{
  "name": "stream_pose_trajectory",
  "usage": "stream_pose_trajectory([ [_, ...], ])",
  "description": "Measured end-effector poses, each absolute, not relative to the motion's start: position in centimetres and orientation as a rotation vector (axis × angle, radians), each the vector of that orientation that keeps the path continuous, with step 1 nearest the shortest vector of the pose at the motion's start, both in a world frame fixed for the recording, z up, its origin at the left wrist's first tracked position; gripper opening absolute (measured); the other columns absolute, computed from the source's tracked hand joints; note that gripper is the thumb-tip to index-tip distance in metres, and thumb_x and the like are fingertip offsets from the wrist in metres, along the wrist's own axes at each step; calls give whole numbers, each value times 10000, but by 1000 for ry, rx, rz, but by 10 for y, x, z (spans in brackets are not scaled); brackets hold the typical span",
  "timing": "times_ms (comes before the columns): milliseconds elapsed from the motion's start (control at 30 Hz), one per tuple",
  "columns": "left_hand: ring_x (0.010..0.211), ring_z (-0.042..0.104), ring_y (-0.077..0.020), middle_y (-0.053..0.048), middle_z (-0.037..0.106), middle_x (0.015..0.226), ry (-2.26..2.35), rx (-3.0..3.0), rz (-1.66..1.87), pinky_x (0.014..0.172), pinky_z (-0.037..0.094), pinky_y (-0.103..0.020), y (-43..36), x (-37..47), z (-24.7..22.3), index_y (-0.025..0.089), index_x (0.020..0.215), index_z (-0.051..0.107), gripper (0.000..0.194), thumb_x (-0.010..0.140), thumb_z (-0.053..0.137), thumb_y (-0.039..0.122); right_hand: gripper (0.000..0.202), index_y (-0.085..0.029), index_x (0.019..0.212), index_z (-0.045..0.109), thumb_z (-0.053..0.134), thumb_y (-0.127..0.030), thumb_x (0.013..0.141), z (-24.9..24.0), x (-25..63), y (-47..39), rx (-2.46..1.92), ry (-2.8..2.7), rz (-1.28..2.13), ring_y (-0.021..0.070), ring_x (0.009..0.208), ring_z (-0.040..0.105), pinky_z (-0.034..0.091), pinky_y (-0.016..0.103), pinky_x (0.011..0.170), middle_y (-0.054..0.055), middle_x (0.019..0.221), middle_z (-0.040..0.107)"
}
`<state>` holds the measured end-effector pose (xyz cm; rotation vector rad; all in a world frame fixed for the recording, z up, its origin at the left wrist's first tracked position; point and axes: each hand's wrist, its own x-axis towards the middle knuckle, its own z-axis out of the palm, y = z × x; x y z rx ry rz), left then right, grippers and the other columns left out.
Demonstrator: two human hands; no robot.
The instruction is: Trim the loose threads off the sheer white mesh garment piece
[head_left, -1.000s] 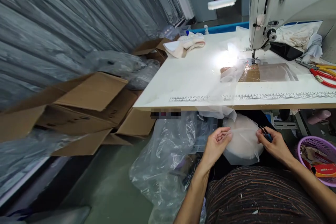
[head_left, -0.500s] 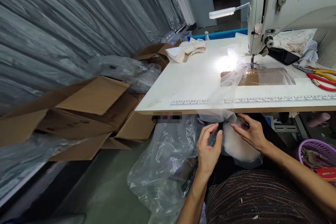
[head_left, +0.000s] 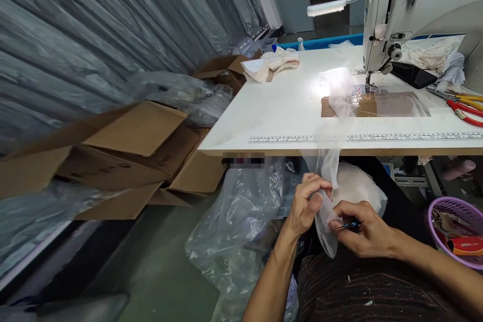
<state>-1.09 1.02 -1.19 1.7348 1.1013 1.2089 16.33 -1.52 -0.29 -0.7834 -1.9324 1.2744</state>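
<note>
While sheer fabric (head_left: 325, 234) hangs between them, both hands (head_left: 307, 204) pinch it — the right (head_left: 372, 231) also holding snips (head_left: 353, 224).

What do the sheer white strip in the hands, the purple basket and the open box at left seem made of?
Strip: probably thin synthetic fabric, faintly glossy; the ruler shows through it and it drapes softly.
Basket: likely moulded plastic, smooth; evenly coloured, slotted wall.
Box: apparently cardboard, matte brown; stiff flaps, printed side.

pass: tabletop (head_left: 264, 105), left side | blocks: sheer fabric (head_left: 330, 166) across front edge (head_left: 279, 152), sewing machine (head_left: 377, 20) right
</note>
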Motion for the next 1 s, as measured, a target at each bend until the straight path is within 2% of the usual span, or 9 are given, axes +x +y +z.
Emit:
stream_pose_trajectory([
  [67,652,578,-228,-71,654,624,1033,1509,1096,697,445,-349,6,-13,-16,201,781,784,602,777,516,739,92,-205,779,554,498,-215,852,-2,166,-19,-797,-1919,1369,94,515,416,363,222,502,-37,604,516],
  [167,663,602,-210,-73,693,697,1071,1342,1031,648,458,-308,-2,-15,-17,191,745,783,393,693,725,576,94,-200,765,546,524,-244,845,-3,170,-18,-843,-1908,1385,97,536,424,364,225,520,-35,611,523],
  [267,661,622,-200,-74,716,695,1173,1284,1035,628,477,-288,-6,-17,-16,179,706,776,303,685,766,482,158,-196,802,564,547,-344,857,-1,175,-13,-969,-1884,1369,100,528,409,336,226,496,-34,622,522],
  [367,640,629,-190,-71,731,693,1238,1247,1016,587,484,-267,-8,-18,-17,167,706,775,304,672,782,470,419,-195,832,603,317,-468,971,0,178,-5,-1118,-1885,1327,129,560,474,364,253,528,8,661,570],
  [433,635,629,-183,-67,735,694,1270,1224,1019,575,486,-253,-8,-18,-18,162,707,775,307,665,786,465,575,-195,803,622,175,-501,997,-2,177,-1,-1211,-1907,1289,153,570,507,382,280,562,29,638,578],
  [467,633,629,-181,-66,737,694,1278,1214,1021,574,488,-250,-8,-18,-18,160,708,776,304,665,786,461,604,-194,789,628,165,-522,996,-4,176,1,-1246,-1917,1274,161,569,516,383,288,569,34,624,577],
  [567,632,633,-185,-65,740,697,1272,1211,1014,579,499,-252,-9,-17,-17,163,711,781,278,668,785,438,601,-191,763,632,216,-562,987,-9,170,5,-1244,-1944,1250,158,537,495,356,280,544,25,579,558],
  [767,598,587,-158,-49,704,640,1287,1231,1020,545,465,-229,-8,-14,-15,161,672,777,240,653,792,400,546,-198,736,626,280,-544,979,-14,160,11,-1206,-1900,1188,125,481,411,286,253,495,-12,534,508],
  [1000,584,570,-146,-44,688,640,1267,1149,1039,538,464,-221,-8,-13,-19,155,674,762,292,638,800,442,509,-209,735,579,256,-504,996,-15,170,1,-1257,-1960,1151,129,500,414,296,251,516,-17,559,494],
])
